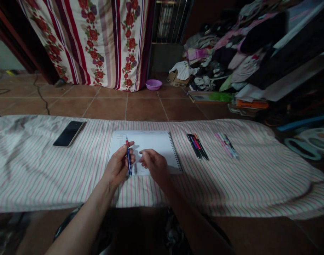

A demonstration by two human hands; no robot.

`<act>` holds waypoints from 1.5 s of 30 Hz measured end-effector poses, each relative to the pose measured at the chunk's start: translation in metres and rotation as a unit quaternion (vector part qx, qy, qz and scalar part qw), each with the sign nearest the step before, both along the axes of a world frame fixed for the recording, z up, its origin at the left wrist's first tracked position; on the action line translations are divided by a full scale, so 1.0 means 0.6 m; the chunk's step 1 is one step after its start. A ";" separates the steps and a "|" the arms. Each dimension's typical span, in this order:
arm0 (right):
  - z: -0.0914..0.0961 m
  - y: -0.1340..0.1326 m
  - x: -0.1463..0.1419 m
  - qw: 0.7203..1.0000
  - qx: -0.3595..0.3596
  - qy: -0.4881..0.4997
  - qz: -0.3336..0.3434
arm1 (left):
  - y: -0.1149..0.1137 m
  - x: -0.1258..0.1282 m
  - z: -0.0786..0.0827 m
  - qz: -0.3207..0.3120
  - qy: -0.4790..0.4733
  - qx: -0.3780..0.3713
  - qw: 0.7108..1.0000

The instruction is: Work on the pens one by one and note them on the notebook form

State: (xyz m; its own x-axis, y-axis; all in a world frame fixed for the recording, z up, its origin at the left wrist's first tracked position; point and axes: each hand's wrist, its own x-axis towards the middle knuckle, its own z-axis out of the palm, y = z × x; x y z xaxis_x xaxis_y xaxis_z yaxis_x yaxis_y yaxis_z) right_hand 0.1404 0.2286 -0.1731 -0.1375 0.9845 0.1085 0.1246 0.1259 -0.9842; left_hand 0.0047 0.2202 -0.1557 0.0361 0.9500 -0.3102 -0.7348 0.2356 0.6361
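My left hand [119, 166] is closed around a blue pen with a red end [128, 157], held upright over the near left part of a spiral notebook [154, 143]. The notebook lies open on a striped cloth [45, 170]. My right hand [154, 166] rests on the notebook's lower edge, its fingers curled in a pinch close to the pen; what it holds, if anything, is too small to make out.
A dark phone [69, 133] lies on the cloth at the left. Several pens [197, 146] and a pale flat case [226, 144] lie right of the notebook. Beyond are a tiled floor, a purple bowl [154, 84], a floral curtain [98, 39] and a clothes pile [231, 46].
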 end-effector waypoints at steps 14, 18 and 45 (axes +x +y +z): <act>0.011 0.009 0.003 0.982 -0.134 0.131 -0.006 | -0.022 0.039 -0.009 -0.119 0.155 0.023 0.980; 0.009 0.017 0.011 0.964 -0.155 0.204 -0.075 | -0.024 0.036 -0.009 -0.108 0.181 0.032 0.977; 0.002 0.048 0.039 0.870 -0.234 0.412 -0.137 | -0.029 0.023 0.007 -0.029 -0.016 -0.052 0.998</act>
